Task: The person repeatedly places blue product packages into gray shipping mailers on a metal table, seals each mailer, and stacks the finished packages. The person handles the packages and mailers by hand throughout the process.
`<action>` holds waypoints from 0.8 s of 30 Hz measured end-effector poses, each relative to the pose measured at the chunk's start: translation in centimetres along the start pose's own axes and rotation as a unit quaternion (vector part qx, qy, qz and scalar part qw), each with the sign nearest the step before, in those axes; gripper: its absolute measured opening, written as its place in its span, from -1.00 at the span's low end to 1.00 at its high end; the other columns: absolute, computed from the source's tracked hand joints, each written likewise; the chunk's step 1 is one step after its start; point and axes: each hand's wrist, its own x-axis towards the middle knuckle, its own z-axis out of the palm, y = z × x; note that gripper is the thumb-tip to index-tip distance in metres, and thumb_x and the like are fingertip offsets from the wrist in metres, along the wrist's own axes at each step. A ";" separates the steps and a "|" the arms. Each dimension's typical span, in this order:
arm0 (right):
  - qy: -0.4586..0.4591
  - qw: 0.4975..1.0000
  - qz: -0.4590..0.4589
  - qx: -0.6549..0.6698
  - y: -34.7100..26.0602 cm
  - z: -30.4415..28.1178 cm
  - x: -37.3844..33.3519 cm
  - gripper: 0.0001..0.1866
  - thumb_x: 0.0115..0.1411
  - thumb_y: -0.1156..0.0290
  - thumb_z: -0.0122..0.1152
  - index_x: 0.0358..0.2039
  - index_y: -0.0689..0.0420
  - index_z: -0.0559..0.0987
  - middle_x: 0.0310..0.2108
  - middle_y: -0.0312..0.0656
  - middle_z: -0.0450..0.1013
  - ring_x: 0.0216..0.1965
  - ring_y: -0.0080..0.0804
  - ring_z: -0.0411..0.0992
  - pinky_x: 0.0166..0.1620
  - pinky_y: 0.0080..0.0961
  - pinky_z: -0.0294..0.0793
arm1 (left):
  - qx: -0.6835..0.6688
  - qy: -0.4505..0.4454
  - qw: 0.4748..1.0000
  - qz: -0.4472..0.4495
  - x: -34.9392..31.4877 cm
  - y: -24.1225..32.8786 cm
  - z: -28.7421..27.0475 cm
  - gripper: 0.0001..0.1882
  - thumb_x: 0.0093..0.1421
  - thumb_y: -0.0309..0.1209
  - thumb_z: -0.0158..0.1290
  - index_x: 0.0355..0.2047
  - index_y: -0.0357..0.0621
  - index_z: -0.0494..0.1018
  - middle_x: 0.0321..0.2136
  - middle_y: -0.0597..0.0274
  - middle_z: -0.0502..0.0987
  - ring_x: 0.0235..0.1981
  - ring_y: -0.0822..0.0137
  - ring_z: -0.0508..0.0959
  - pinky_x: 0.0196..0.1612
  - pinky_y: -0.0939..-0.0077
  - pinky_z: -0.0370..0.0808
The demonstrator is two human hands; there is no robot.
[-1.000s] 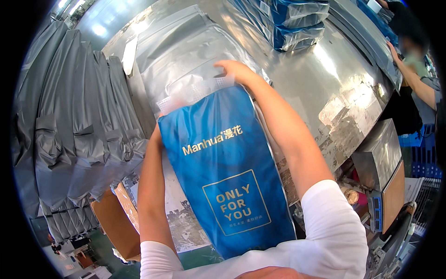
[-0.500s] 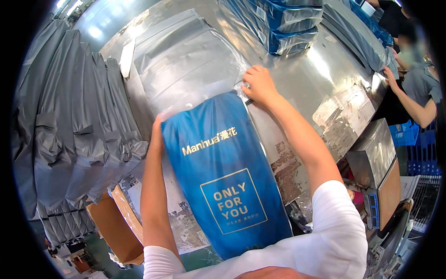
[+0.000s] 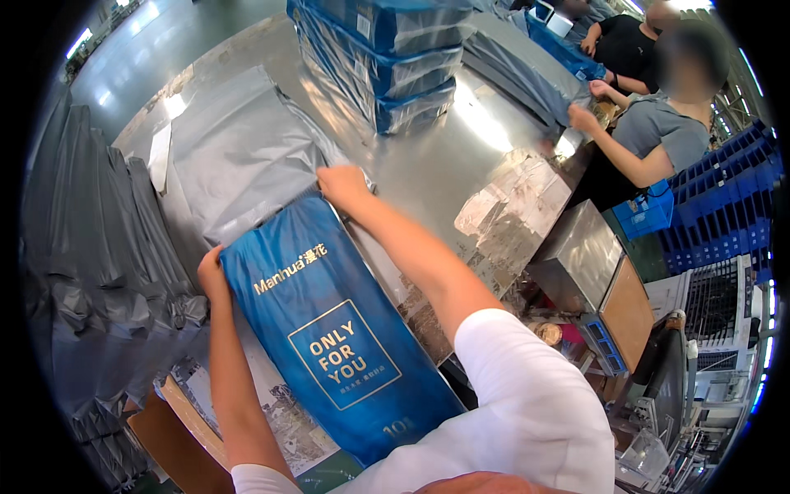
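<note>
A long blue plastic-wrapped package (image 3: 329, 313) with pale lettering lies lengthwise before me, its near end against my body. Its far end meets the mouth of a grey plastic bag (image 3: 234, 156) lying flat on the metal table. My left hand (image 3: 212, 276) is closed at the package's far left corner, beside the bag's edge; its fingertips are partly hidden. At the far right corner, my right hand (image 3: 344, 188) is closed on the bag's edge, fingers curled over the plastic.
Grey bags (image 3: 107, 247) hang in a thick row at left. A stack of blue packages (image 3: 387, 66) stands on the metal table (image 3: 428, 165). To the right are a metal box-like scale (image 3: 576, 247), a blue crate (image 3: 646, 210), blue pallets (image 3: 716, 198) and two people. A cardboard box (image 3: 177, 445) sits lower left.
The view has swung right, so the table and package sit further left in it. My right hand has gone from a loosely raised grip to fingers curled on the bag's edge.
</note>
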 end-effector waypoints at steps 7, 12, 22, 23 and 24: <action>0.060 0.972 -0.075 0.212 -0.6 -3.2 -4.7 -0.89 0.01 0.50 -0.07 -0.40 0.18 0.38 -0.38 0.02 0.38 -0.32 -0.02 0.37 -0.29 -0.26 0.35 | -0.107 0.108 0.988 0.015 -5.1 1.7 -0.8 -0.78 0.06 -0.60 -0.13 -0.27 -0.32 0.44 -0.24 -0.02 0.47 -0.13 0.14 0.43 -0.06 0.38 0.34; -0.077 0.993 0.091 0.018 -1.1 1.5 -2.9 -0.79 0.07 0.42 -0.14 -0.43 0.21 0.48 -0.38 0.05 0.40 -0.29 -0.04 0.40 -0.27 -0.21 0.41 | -0.103 -0.061 0.971 -0.209 -3.4 -7.2 2.3 -0.49 0.19 -0.09 -0.36 -0.27 -0.27 0.41 -0.35 -0.01 0.48 -0.23 0.17 0.43 -0.12 0.38 0.27; -0.362 0.931 -0.038 -0.004 -0.1 -5.0 -14.2 -0.76 -0.01 0.32 -0.02 -0.47 0.19 0.55 -0.41 0.11 0.44 -0.35 0.02 0.42 -0.30 -0.20 0.40 | 0.139 -0.235 0.956 -0.106 -16.4 3.1 -4.0 -0.84 -0.08 -0.47 -0.09 -0.51 -0.22 0.47 -0.53 -0.15 0.46 -0.47 -0.08 0.47 -0.41 0.13 0.38; -0.444 0.896 0.003 -0.001 1.0 -5.2 -17.9 -0.80 -0.05 0.35 0.05 -0.48 0.19 0.53 -0.44 0.07 0.45 -0.38 -0.01 0.42 -0.32 -0.21 0.40 | 0.128 -0.301 0.936 -0.131 -19.6 3.5 -4.3 -0.85 -0.11 -0.45 -0.05 -0.51 -0.22 0.47 -0.52 -0.15 0.46 -0.46 -0.08 0.47 -0.43 0.13 0.38; -0.476 0.879 -0.026 0.008 0.1 -7.7 -21.2 -0.84 -0.09 0.40 0.07 -0.53 0.20 0.55 -0.46 0.07 0.45 -0.38 -0.03 0.44 -0.33 -0.20 0.42 | 0.111 -0.328 0.929 -0.133 -22.8 6.6 -6.1 -0.84 -0.12 -0.41 0.00 -0.51 -0.22 0.47 -0.52 -0.15 0.46 -0.46 -0.08 0.47 -0.42 0.15 0.39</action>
